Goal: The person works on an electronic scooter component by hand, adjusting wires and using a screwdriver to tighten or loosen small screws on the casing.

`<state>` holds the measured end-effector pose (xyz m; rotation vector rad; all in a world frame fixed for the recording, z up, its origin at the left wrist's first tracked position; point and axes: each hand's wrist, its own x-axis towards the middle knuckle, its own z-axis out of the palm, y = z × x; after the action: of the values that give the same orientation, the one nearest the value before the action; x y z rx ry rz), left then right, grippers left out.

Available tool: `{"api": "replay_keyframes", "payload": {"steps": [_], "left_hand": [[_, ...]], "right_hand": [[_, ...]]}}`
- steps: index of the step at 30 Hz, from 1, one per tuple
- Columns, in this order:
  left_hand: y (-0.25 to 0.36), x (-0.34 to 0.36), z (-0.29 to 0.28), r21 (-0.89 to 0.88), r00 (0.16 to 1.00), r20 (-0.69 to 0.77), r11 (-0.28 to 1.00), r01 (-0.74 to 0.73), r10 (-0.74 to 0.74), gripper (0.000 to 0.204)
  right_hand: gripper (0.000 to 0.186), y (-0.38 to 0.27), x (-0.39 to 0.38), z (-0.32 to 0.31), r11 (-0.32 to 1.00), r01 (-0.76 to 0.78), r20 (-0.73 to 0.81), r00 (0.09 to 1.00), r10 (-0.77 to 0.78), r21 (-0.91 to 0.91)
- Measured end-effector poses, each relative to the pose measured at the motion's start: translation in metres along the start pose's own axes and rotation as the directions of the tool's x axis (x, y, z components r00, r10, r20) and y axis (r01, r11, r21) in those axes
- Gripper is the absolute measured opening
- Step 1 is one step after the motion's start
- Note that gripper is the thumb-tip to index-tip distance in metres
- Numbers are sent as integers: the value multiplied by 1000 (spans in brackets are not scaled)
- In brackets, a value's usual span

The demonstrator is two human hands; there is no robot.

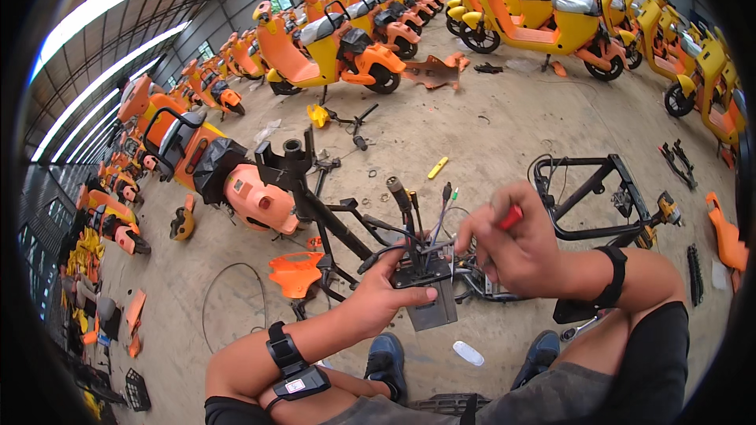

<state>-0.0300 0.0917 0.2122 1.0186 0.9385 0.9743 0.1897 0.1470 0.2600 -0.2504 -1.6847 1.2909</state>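
Observation:
In front of me my left hand (379, 297) grips a grey metal box (435, 315) with a black top, thumb along its near side. Several cables (403, 203) with connectors rise from the black end. My right hand (516, 256) is closed around a screwdriver (511, 217) with a red handle, just right of the box. Its thin shaft seems to point down toward the box's right edge; whether the tip touches a screw is too small to tell. Beyond the box a bare black scooter frame (335, 224) reaches away to the left.
Another black tube frame (587, 228) lies to the right, near a cordless power tool (668, 208). A ratchet wrench (579, 329) is by my right knee. An orange panel (295, 274), a yellow knife-like tool (438, 167) and loose parts lie on the concrete. Rows of orange-yellow scooters (315, 63) stand behind.

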Motion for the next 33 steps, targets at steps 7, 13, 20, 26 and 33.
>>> {"api": "replay_keyframes", "payload": {"steps": [7, 13, 20, 26, 33], "left_hand": [[0, -2, 4, -6, 999, -13, 999, 38, -39, 79], [-9, 0, 7, -47, 992, -85, 995, 89, -93, 76], [-12, 8, 7, 55, 990, -129, 997, 58, -50, 74], [-12, 2, 7, 109, 984, -83, 980, 165, -156, 86], [-22, 4, 3, 186, 983, -64, 966, 181, -172, 78]], "right_hand": [[14, -1, 18, -11, 973, -231, 12, 973, 231, 15], [23, 12, 10, -15, 927, 117, 240, 970, -31, -357], [38, 20, 1, -16, 730, 428, 503, 854, -133, -533], [16, 10, 22, -13, 932, -258, 76, 956, 285, -253], [21, 39, 0, -14, 876, 33, 179, 982, 62, -482]]}}
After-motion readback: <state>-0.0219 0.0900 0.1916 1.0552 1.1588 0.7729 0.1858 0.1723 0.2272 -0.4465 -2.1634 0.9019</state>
